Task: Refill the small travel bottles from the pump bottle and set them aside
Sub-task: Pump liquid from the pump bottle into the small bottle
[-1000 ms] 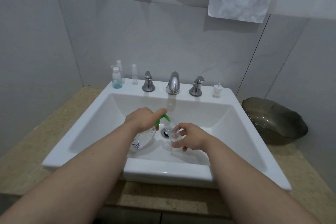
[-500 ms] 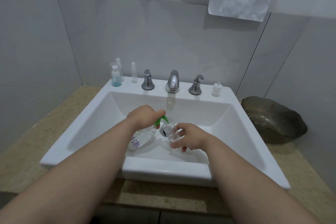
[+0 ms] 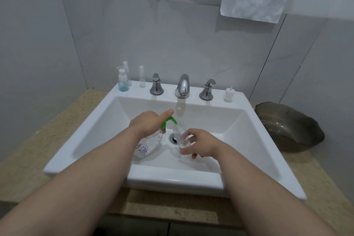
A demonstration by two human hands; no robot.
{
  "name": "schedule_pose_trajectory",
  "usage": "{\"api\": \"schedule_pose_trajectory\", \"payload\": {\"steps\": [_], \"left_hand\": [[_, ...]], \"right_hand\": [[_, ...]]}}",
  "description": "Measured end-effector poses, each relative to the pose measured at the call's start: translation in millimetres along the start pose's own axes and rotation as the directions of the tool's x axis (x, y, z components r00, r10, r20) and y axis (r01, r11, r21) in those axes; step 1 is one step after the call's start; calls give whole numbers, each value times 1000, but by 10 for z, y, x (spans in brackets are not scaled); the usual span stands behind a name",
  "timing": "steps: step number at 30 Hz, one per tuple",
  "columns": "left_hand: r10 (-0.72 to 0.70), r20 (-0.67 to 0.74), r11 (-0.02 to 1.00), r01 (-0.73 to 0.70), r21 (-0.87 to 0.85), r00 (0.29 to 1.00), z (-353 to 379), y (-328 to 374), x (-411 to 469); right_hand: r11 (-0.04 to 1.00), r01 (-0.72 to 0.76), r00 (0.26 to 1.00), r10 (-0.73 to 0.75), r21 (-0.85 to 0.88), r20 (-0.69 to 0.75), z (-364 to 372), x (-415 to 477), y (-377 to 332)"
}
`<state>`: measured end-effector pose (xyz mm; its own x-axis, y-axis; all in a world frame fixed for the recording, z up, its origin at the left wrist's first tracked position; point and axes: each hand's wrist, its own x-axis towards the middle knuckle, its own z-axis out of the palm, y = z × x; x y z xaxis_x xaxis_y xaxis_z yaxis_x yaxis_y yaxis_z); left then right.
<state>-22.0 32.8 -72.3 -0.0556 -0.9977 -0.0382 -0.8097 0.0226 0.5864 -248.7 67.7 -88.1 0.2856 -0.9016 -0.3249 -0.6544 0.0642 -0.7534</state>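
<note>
L hand (image 3: 147, 124) grips pump bottle (image 3: 148, 144), R hand (image 3: 203, 142) pinches travel bottle (image 3: 181, 137) under the spout (image 3: 172, 120); if its mouth slips aside, liquid probably spills into sink (image 3: 172, 178).

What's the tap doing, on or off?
Off. No stream shows between the tap spout and the drain below it.

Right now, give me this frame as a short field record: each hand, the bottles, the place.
left hand: grips pump bottle, forefinger over green pump head
right hand: holds clear travel bottle, tilted at the nozzle
place: over white sink
ledge: blue-tinted travel bottle left of faucet; white cap with tube right
</note>
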Motion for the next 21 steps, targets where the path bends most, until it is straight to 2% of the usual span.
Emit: {"api": "schedule_pose_trajectory", "payload": {"steps": [17, 21], "left_hand": [[-59, 18, 996, 60, -58, 998, 48, 44, 54], [-55, 30, 998, 56, -27, 998, 64, 84, 53]], "right_hand": [[1000, 18, 1000, -19, -6, -18, 7, 55, 45], [1000, 20, 1000, -20, -11, -8, 2, 60, 56]]}}
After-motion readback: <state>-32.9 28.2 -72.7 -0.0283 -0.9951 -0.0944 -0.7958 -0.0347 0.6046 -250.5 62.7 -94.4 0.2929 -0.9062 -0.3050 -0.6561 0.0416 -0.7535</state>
